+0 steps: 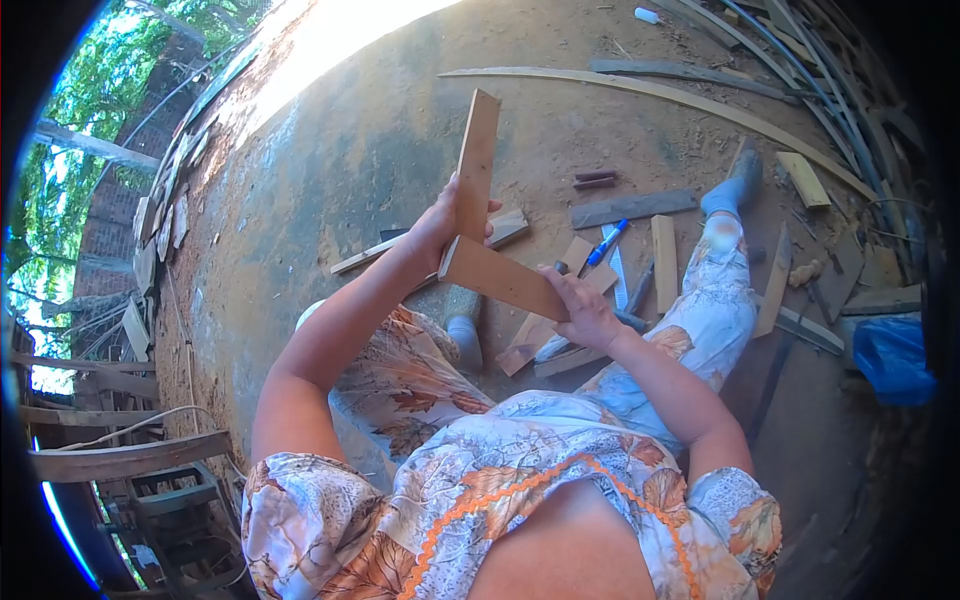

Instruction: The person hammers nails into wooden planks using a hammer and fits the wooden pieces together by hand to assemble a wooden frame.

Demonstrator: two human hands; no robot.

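Near the middle of the head view, my left hand (440, 222) is wrapped round the lower part of an upright wooden board (479, 140). My right hand (584, 312) grips the right end of a second wooden board (500, 279), which slants down to the right. The second board's left end lies close below the first board's lower end; whether they touch I cannot tell. Beneath my hands, on the ground between my legs, are a blue marker (607, 243), a metal ruler (618, 278) and several wood pieces.
Long wooden strips (660, 88) curve across the far ground. Grey board (634, 208) and yellowish block (803, 180) lie near my outstretched right foot. A blue plastic bag (893, 360) is at the right, wooden frames (130, 458) at the left.
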